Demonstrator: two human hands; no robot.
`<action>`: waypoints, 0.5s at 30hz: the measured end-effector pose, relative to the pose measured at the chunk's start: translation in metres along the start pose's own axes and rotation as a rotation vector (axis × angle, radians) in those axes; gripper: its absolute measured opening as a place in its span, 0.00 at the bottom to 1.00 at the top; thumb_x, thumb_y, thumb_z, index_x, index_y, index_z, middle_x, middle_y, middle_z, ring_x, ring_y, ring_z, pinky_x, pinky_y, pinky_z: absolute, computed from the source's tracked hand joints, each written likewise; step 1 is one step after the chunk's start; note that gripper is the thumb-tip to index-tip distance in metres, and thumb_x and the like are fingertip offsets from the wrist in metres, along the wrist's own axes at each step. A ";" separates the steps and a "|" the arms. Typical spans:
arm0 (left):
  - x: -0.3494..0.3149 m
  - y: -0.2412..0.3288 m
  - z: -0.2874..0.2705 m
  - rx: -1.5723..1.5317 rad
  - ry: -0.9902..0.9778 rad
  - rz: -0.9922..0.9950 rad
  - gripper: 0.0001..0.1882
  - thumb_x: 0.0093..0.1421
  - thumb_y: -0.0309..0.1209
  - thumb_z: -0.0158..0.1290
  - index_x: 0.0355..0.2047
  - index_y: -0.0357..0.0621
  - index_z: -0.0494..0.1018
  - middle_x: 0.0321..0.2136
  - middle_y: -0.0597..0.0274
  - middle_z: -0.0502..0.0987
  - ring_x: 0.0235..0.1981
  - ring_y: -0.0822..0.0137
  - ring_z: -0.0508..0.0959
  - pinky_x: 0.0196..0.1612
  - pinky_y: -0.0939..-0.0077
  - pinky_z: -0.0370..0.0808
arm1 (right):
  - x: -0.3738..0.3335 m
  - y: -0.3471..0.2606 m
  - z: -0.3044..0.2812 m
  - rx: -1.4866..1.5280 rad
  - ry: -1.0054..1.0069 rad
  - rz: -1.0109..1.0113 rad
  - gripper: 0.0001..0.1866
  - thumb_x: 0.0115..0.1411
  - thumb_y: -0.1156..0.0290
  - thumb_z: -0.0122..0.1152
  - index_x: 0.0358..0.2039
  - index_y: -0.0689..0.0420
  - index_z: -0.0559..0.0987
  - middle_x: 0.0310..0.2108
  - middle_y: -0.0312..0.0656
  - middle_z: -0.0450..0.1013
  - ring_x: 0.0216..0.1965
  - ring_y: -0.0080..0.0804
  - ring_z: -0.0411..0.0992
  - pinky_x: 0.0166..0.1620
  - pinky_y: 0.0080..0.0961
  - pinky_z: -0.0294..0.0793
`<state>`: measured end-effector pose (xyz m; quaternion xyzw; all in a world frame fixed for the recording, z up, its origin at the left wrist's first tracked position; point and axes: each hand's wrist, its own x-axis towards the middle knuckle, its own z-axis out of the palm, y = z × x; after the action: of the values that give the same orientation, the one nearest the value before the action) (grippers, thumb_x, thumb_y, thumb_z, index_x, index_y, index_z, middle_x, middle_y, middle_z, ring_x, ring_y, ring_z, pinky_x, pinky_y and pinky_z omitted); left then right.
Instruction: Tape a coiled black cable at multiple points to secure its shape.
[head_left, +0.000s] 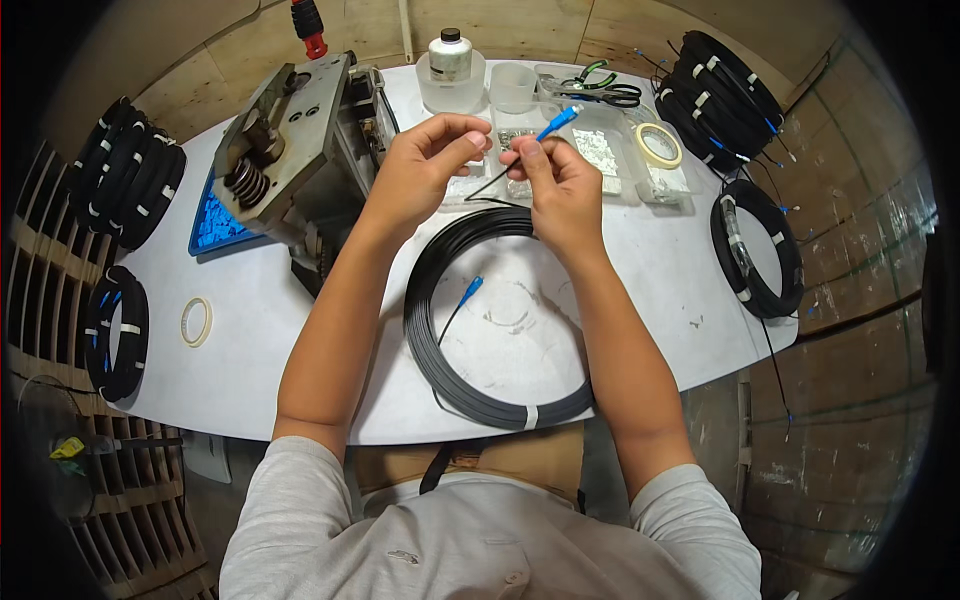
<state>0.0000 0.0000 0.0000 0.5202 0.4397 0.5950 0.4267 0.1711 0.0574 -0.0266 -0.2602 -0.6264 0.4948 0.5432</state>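
Observation:
My right hand is closed on the end of a thin black cable, with its blue fibre-optic connector sticking up past the fingertips. Just to the left, my left hand has thumb and forefinger pinched together; whatever is between them is too small to make out. Below both hands lies a coil of black cable, bound with white tape at its near side. The coil's other blue connector rests inside the ring. The held cable loops down behind my right hand toward the coil.
A metal press stands left, beside a blue tray of small blue parts. Clear boxes, tape rolls, a bottle and pliers sit around. More cable coils line both table sides.

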 end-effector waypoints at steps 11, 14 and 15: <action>-0.051 -0.039 -0.033 0.268 0.118 -0.020 0.18 0.69 0.39 0.52 0.48 0.39 0.79 0.37 0.59 0.82 0.40 0.68 0.78 0.45 0.74 0.73 | -0.072 -0.057 0.009 -0.401 -0.260 -0.115 0.11 0.69 0.69 0.59 0.42 0.64 0.82 0.36 0.41 0.83 0.39 0.25 0.80 0.45 0.23 0.78; -0.057 -0.050 -0.031 0.566 0.110 -0.120 0.29 0.65 0.50 0.55 0.49 0.34 0.78 0.43 0.43 0.82 0.46 0.54 0.82 0.51 0.65 0.75 | -0.105 -0.057 0.005 -0.495 -0.294 -0.146 0.10 0.67 0.69 0.61 0.41 0.64 0.82 0.35 0.46 0.84 0.36 0.31 0.82 0.42 0.25 0.78; -0.060 -0.053 -0.028 0.559 0.108 -0.120 0.29 0.65 0.50 0.55 0.49 0.34 0.78 0.43 0.43 0.82 0.46 0.54 0.82 0.51 0.65 0.75 | -0.114 -0.055 0.005 -0.513 -0.314 -0.156 0.09 0.66 0.69 0.61 0.41 0.61 0.83 0.35 0.48 0.83 0.34 0.33 0.83 0.39 0.26 0.77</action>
<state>-0.0199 -0.0467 -0.0680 0.5583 0.6388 0.4511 0.2771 0.2092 -0.0639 -0.0247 -0.2604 -0.8251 0.3117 0.3927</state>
